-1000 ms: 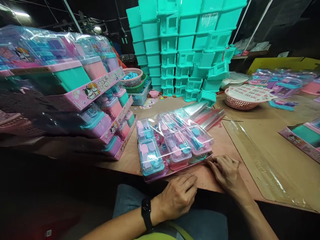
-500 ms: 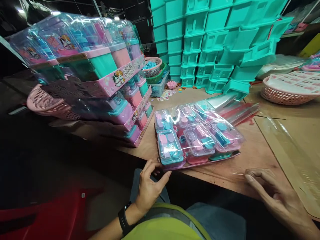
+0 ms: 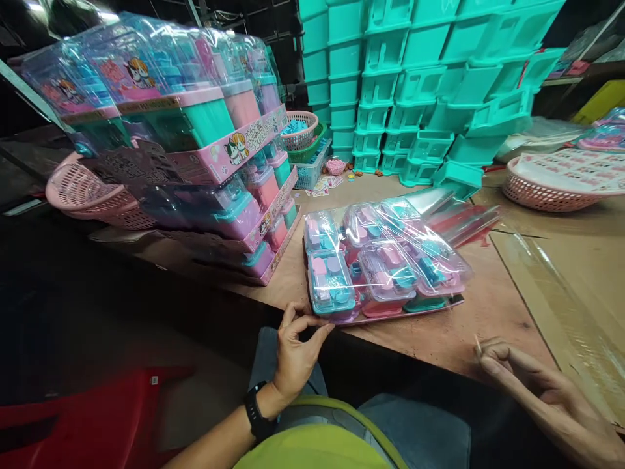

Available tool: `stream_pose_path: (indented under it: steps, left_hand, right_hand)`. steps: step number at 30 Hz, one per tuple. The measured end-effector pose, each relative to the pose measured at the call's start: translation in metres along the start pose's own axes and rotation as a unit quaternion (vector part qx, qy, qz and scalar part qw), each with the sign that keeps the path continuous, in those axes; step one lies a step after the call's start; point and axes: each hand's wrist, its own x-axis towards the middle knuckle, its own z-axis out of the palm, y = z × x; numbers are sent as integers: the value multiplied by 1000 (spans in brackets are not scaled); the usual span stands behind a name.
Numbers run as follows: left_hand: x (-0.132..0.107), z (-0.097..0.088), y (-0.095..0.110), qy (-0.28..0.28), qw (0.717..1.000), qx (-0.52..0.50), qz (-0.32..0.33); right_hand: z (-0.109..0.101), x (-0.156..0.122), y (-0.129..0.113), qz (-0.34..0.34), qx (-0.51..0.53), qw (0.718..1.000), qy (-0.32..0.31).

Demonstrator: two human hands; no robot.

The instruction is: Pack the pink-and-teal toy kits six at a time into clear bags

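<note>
A shallow pink cardboard tray (image 3: 385, 319) of clear-lidded toy boxes (image 3: 333, 284) lies on the table in front of me, with clear plastic film (image 3: 415, 241) over the boxes. My left hand (image 3: 299, 348), with a black watch on its wrist, is at the tray's near left corner. Its thumb and index finger close on the edge there. Right of the tray, my right hand (image 3: 532, 384) is just over the table edge. Thumb and index finger pinch a thin pale strip (image 3: 478, 344), too small to name further.
Wrapped trays of similar boxes (image 3: 205, 130) are stacked at the left. Turquoise plastic bins (image 3: 390, 85) rise in tall stacks behind. A pink basket (image 3: 556, 192) with printed sheets stands at the right, near flat cardboard (image 3: 551, 312). A red chair (image 3: 97, 417) is at lower left.
My left thumb and index finger have come together at the tray's corner. My right fingers have closed on a thin pale strip. The view has shifted slightly.
</note>
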Motion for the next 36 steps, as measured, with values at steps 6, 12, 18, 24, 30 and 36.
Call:
stream_pose_path:
  steps: [6, 12, 18, 24, 30, 36]
  left_hand:
    - [24, -9, -7, -41, 999, 11, -15]
    - [33, -16, -8, -82, 994, -25, -65]
    - [35, -18, -7, -106, 990, -47, -76]
    - [51, -24, -3, -168, 963, -129, -168]
    - [53, -25, -2, -187, 952, -128, -206]
    - [10, -23, 8, -17, 995, 0, -96]
  right_hand:
    - [17, -11, -5, 21, 90, 995, -28]
    - [36, -11, -9, -5, 222, 967, -129]
    - [17, -12, 1, 28, 150, 982, -114]
    - [14, -17, 15, 33, 138, 986, -88]
    - [28, -18, 8, 63, 76, 993, -67]
    - [42, -34, -10, 56, 214, 974, -50]
